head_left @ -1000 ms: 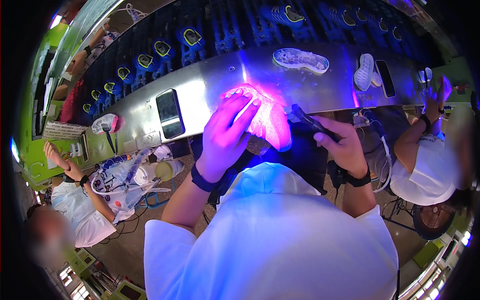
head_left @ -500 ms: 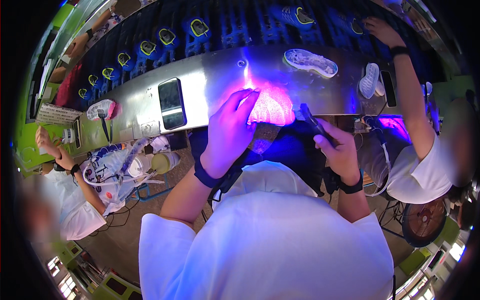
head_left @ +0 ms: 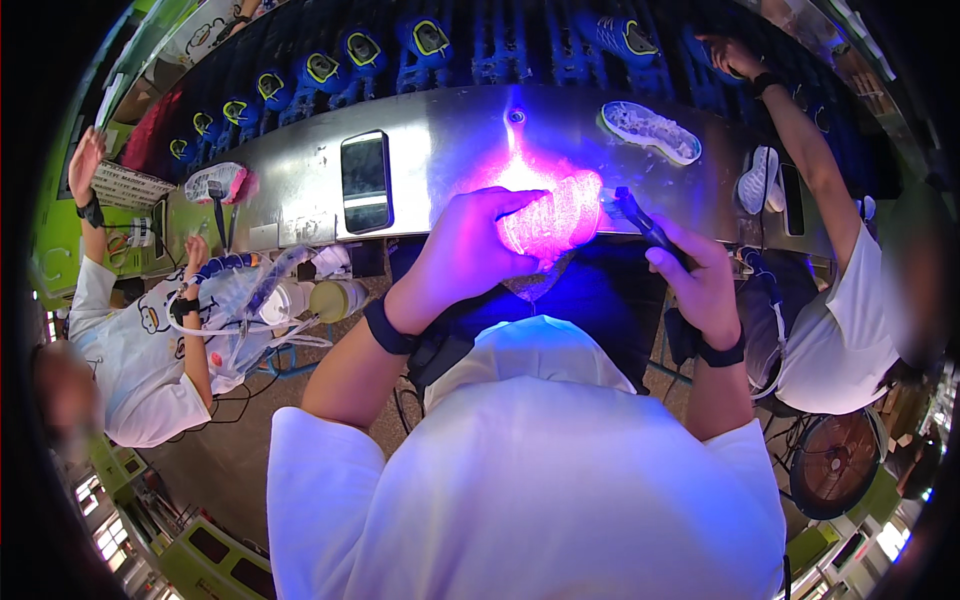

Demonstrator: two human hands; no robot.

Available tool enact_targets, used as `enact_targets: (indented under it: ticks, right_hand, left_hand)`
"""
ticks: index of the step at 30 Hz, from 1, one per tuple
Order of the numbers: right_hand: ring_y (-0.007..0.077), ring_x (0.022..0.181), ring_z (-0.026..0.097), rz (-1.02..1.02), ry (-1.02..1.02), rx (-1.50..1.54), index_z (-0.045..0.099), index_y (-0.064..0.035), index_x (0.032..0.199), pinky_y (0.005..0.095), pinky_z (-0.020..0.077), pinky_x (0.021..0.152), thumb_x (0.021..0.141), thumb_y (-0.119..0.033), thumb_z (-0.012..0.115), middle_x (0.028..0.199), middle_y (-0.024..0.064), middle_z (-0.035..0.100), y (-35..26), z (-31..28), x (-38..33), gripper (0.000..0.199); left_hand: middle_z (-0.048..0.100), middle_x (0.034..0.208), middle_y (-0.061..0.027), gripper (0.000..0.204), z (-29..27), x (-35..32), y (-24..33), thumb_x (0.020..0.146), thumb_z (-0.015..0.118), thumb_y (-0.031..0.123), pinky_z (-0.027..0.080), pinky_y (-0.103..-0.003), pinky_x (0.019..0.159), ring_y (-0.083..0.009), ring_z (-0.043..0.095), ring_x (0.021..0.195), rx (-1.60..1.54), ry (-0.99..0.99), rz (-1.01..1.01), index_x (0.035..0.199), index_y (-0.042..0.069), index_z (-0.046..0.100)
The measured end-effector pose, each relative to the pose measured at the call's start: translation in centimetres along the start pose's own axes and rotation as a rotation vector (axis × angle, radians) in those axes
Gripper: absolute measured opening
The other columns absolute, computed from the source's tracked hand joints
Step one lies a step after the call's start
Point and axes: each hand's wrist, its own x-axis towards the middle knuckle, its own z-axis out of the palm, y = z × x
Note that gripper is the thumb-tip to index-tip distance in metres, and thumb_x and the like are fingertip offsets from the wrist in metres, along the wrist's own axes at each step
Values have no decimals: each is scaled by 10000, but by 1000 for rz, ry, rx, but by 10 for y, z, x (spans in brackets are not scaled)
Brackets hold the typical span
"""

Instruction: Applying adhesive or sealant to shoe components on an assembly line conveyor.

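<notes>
My left hand grips a knitted shoe upper that glows pink under violet light, just in front of the metal bench. My right hand holds a dark pen-shaped torch with its tip pointed at the right side of the shoe upper. Both wrists wear dark bands. My white shirt fills the lower part of the view.
On the bench lie a dark phone, a shoe sole and a white shoe. Blue shoe moulds line the conveyor behind. A person on the right reaches up; another on the left works near a shoe.
The shoe upper and both my hands sit slightly lower and closer to me. The person on the right has kept an arm raised to the conveyor; the person on the left has lifted an arm.
</notes>
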Motion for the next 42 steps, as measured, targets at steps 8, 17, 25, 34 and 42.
enact_targets:
  ticks: [8, 17, 25, 34, 42]
  right_hand:
    - [77, 765, 574, 130, 16, 196, 648, -12, 1367, 250, 492, 733, 968, -78, 696, 931, 9, 662, 12, -10, 2, 407]
    - [78, 747, 593, 53, 39, 188, 651, -16, 1356, 242, 510, 704, 959, -49, 704, 968, 25, 701, -3, -21, 13, 401]
    - [86, 762, 592, 57, -95, 65, 658, -3, 1336, 255, 516, 735, 942, -40, 721, 969, 30, 708, 3, -36, 22, 401]
    - [152, 937, 651, 26, -56, 64, 667, -12, 1326, 315, 515, 909, 917, -42, 736, 1046, 87, 726, 20, -7, 22, 416]
    - [175, 958, 680, 164, -94, 28, 664, -19, 1330, 314, 522, 920, 943, -54, 707, 1071, 107, 748, 5, -16, 26, 391]
  left_hand:
    - [733, 1132, -92, 663, 12, 8, 23, 703, 940, 156, 527, -320, 964, -139, 670, 1045, -538, -146, -258, 1264, -62, 664]
    - [703, 1260, -162, 805, 22, 9, 37, 694, 939, 205, 537, -363, 1007, -213, 691, 1122, -375, -122, -204, 1370, -66, 596]
    - [723, 1152, -138, 762, 29, 11, 9, 718, 934, 228, 560, -354, 938, -206, 700, 1031, -400, -102, -248, 1333, -86, 612]
    - [737, 1011, -57, 397, 17, 11, 24, 868, 842, 214, 529, -281, 857, -93, 668, 988, -709, -130, -456, 1146, -27, 690]
    - [726, 1128, -112, 709, 30, 9, 1, 804, 892, 279, 532, -309, 951, -155, 676, 1060, -479, -49, -317, 1305, -119, 587]
